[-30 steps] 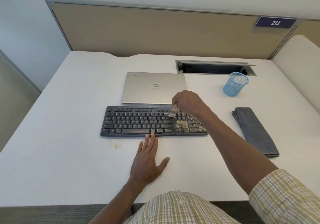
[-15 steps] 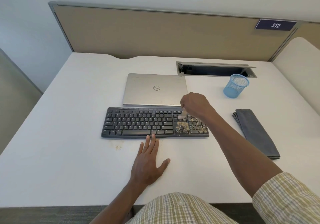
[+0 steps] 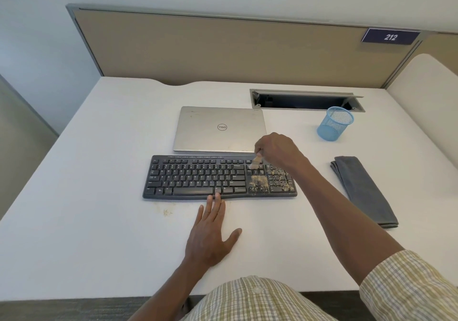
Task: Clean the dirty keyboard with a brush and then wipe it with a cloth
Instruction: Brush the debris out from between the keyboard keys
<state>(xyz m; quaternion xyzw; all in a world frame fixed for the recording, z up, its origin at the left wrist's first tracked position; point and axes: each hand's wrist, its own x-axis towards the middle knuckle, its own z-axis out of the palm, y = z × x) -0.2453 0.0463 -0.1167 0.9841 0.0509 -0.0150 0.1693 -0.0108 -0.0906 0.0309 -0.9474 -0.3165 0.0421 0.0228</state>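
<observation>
The left hand [image 3: 210, 236] stays flat on the surface [image 3: 86, 221], fingers straight, tips touching the keyboard [image 3: 198, 177] front edge. Beyond, the right hand [image 3: 275, 149] grips the brush [image 3: 255, 162], now swept back left from the numpad onto keys above the grit [image 3: 259, 180]. The cloth [image 3: 364, 191] lies well right of those fingers.

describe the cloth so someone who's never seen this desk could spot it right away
Start at the black keyboard in the middle of the white desk, then look to its right, past the person's right forearm. The grey cloth lies there, folded into a long strip; it is the only soft, dark thing, nearer than the blue mesh cup.
</observation>
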